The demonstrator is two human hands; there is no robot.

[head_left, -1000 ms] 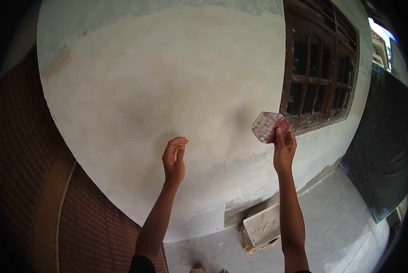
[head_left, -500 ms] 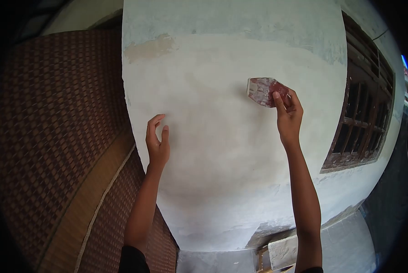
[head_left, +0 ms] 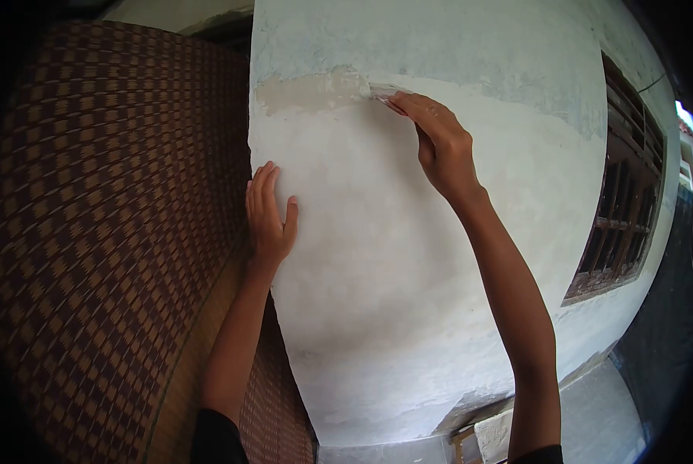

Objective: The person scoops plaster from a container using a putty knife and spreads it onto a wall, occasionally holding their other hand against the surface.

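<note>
My right hand [head_left: 443, 139] grips a reddish putty scraper [head_left: 387, 93], mostly hidden by my fingers and tilted edge-on. Its front edge meets the plastered wall [head_left: 362, 209] at the right end of a wet-looking beige patch [head_left: 304, 93]. White filler clings around that edge. Near the wall's left corner, my left hand [head_left: 269, 220] is open, thumb apart and fingers raised, holding nothing. Whether its fingertips touch the wall cannot be told.
A brown checkered woven screen [head_left: 114, 193] stands close along the left. On the right, a dark wooden barred window [head_left: 621, 193] is set in the wall. Low down, a pale block-like piece [head_left: 493, 437] lies near the grey floor [head_left: 602, 410].
My right hand has moved up and left, turning the scraper from flat-on view to its edge against the wall. My left hand has risen slightly and its fingers have straightened. The view has shifted.
</note>
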